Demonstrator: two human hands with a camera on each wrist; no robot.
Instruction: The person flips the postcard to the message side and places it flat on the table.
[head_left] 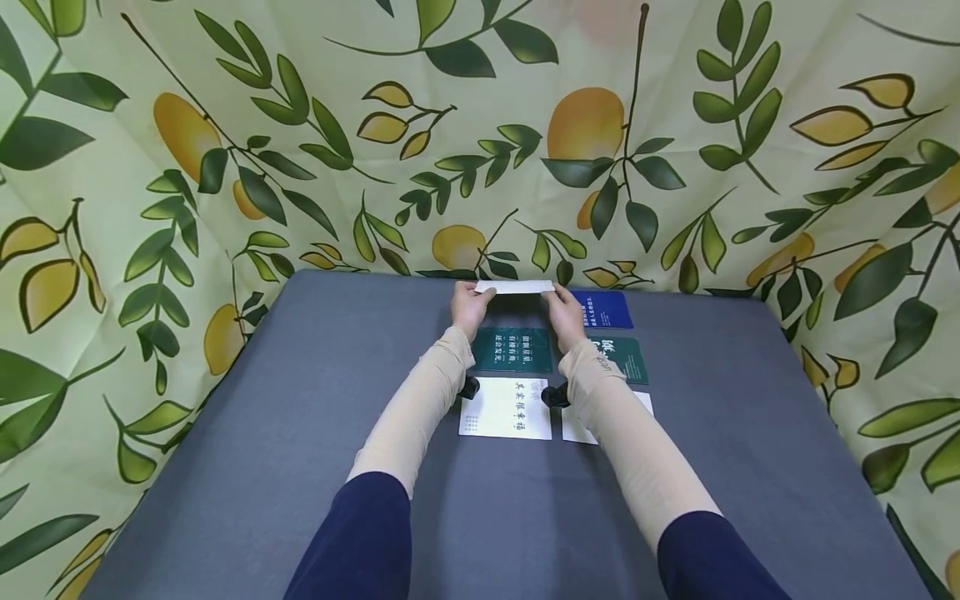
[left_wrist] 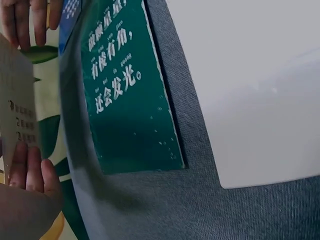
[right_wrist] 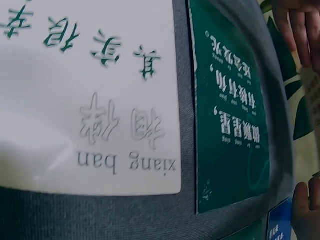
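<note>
Held up near the far edge of the table is a white card, seen almost edge-on in the head view. My left hand pinches its left end, thumb on the near side, and my right hand pinches the other end. Small printed lines show on the card in the left wrist view. Below it lies a green card with white Chinese writing. Closer to me is a white card with green writing. Right of these lie a blue card and another green card, partly hidden by my right arm.
Another white card lies mostly under my right forearm. Grey cloth covers the table. A curtain printed with leaves and yellow fruit hangs right behind the far edge and along both sides.
</note>
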